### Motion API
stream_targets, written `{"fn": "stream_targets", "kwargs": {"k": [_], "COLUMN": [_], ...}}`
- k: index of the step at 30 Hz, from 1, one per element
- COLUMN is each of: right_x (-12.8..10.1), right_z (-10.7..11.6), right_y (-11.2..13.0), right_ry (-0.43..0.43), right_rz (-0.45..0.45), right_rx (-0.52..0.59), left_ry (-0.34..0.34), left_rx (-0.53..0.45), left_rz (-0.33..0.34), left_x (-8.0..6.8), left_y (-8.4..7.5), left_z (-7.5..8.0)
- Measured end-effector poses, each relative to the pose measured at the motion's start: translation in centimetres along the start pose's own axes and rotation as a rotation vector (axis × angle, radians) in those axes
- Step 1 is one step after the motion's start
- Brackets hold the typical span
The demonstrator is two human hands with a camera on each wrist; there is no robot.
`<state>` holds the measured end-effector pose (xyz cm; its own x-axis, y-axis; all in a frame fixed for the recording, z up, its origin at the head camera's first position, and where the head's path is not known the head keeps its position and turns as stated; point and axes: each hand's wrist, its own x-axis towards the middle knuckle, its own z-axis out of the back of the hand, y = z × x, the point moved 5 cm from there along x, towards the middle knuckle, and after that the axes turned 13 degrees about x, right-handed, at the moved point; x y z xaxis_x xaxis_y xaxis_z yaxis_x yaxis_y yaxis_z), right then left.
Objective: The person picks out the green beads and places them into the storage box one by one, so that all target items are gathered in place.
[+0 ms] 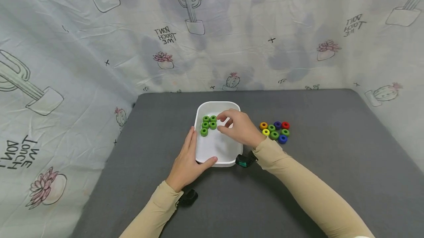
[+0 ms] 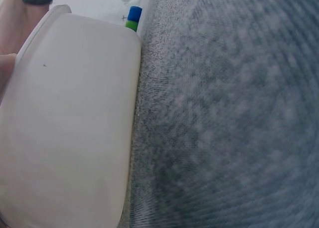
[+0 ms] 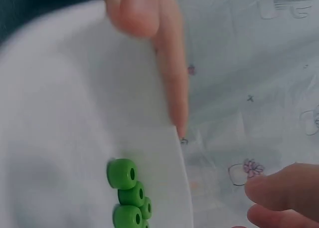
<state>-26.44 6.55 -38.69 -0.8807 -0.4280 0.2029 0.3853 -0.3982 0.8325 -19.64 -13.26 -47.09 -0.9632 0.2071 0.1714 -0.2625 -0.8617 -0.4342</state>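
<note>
Nearest the viewer, two sleeved forearms reach onto a grey table [image 1: 331, 149]. The left hand [image 1: 187, 162] lies flat against the near-left rim of a white tray [image 1: 216, 155], fingers straight along its side and thumb laid across the near edge, steadying it without curling round it. Over the tray, the right hand [image 1: 240, 127] hangs with fingers loosely curled; thumb and forefinger are apart and nothing shows between them. Five green beads [image 1: 208, 124] lie clustered in the tray's far-left part, just beside those fingertips. To the right of the tray, apart from it, a group of mixed beads [image 1: 275, 131] rests on the table: orange, yellow, green, purple, red and blue. Behind everything hangs a cactus-print cloth [image 1: 99, 46].

Judged from this layout, the step in hand is the sorting of green beads into the tray, with a bead apparently just set down. The next move would call for the right hand to travel to the mixed group and pinch one of the green beads remaining there.

Only the head view shows both hands and the mixed group whole. The right wrist view gives the green beads [image 3: 128, 195] close up, showing their bored holes and the parted fingertips. The left wrist view shows the tray's outer wall [image 2: 70, 128] and, beyond it, a sliver of blue and green.
</note>
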Motion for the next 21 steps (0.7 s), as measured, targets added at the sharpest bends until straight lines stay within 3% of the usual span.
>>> {"fn": "stream_targets", "kwargs": {"k": [11, 21], "right_x": [-4.0, -6.7], "right_z": [2.4, 6.2], "right_y": [-0.8, -2.9], "right_ry": [-0.091, -0.177], "right_rz": [-0.007, -0.047], "right_rx": [0.031, 0.000], "left_ry": [0.003, -0.013], "left_rx": [-0.013, -0.010], "left_rz": [0.013, -0.007], "left_x": [0.1, 0.1], "left_y": [-0.1, -0.1], "left_z": [-0.1, 0.0]}}
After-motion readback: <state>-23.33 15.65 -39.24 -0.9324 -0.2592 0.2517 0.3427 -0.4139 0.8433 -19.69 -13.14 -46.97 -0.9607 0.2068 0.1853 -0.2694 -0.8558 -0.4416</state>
